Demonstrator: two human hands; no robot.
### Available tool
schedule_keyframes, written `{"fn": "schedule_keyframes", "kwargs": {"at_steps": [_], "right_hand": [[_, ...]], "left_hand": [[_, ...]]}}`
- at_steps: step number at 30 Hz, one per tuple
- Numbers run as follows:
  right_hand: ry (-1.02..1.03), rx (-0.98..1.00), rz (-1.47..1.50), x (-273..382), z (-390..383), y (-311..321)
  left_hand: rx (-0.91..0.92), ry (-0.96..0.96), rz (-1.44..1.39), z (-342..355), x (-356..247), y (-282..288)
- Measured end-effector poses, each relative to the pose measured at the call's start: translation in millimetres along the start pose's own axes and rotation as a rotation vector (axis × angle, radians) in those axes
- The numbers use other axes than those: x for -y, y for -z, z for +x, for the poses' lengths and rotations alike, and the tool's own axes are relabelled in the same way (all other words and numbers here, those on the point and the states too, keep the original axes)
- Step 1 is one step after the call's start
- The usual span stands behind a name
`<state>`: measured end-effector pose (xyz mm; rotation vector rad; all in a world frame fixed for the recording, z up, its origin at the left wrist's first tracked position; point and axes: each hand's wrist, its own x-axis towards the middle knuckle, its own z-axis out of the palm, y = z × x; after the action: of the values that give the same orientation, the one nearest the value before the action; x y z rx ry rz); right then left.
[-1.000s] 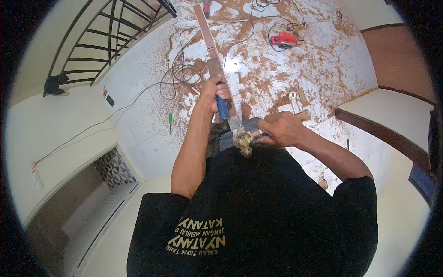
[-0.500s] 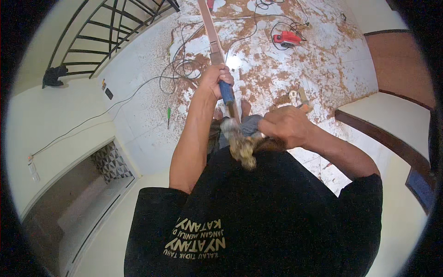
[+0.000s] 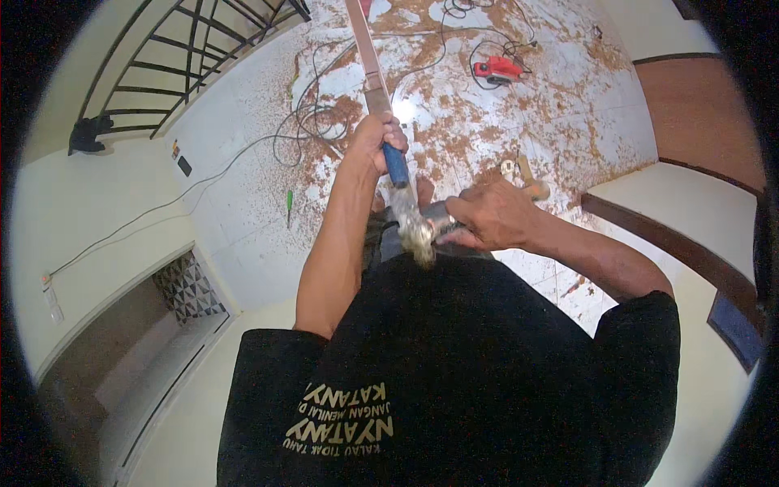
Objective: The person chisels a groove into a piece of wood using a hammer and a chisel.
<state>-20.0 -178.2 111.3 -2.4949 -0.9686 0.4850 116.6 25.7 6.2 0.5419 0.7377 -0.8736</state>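
Observation:
My left hand [image 3: 378, 141] is closed around a blue-handled chisel [image 3: 395, 165], pressing it to a long, narrow wooden board [image 3: 365, 50] that runs away from me. The chisel's blade lies along the board, its tip partly hidden by my fingers. My right hand [image 3: 493, 214] grips a hammer [image 3: 415, 230], whose metal head is smeared by motion. That head is just behind the butt of the chisel handle; whether they touch I cannot tell. Most of the hammer's handle is hidden by my right hand.
Brown shavings cover the tiled floor [image 3: 454, 134]. A red power tool [image 3: 499, 71] lies at the far right, with dark cables [image 3: 312, 122] trailing left. A green-handled screwdriver [image 3: 290, 208] lies to the left. A tape roll [image 3: 509, 167] sits beyond my right hand. A black railing [image 3: 166, 69] stands far left.
The hammer head has swung forward, from low near my shirt to close behind the chisel handle. My left hand still holds the chisel against the board. The view has shifted slightly.

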Motion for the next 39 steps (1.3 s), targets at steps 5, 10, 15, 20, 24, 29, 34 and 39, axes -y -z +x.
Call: {"fn": "schedule_keyframes", "kwargs": {"at_steps": [5, 10, 15, 20, 24, 29, 34, 39], "right_hand": [[0.179, 0.018, -0.014, -6.6, 7.5, 5.7], [0.342, -0.133, -0.062, -5.4, -4.0, -7.3], [-0.032, 0.157, -0.011, 1.3, -0.8, 0.9], [0.39, -0.109, -0.105, -11.3, 1.7, 0.5], [0.065, -0.002, -0.043, 3.3, 0.5, 13.7], [-0.212, 0.061, 0.007, -15.5, 12.7, -2.4], [0.01, -0.067, 0.012, -10.6, -1.7, 16.0], [0.142, 0.135, -0.058, -11.8, 8.0, -2.5]], "left_hand": [[-0.024, -0.009, -0.001, 1.0, -3.4, 2.4], [0.02, 0.003, 0.01, 3.9, 4.4, 8.5], [0.005, -0.02, 0.077, 3.1, 0.8, 7.4], [-0.018, -0.001, 0.038, 1.7, -6.2, -5.4], [0.004, 0.012, 0.002, 9.0, -1.8, 7.5], [0.04, 0.006, 0.013, 7.6, 9.6, 16.9], [0.063, 0.001, 0.051, 12.1, 8.2, 18.8], [0.046, -0.007, 0.027, 7.9, 4.9, 16.1]]}}
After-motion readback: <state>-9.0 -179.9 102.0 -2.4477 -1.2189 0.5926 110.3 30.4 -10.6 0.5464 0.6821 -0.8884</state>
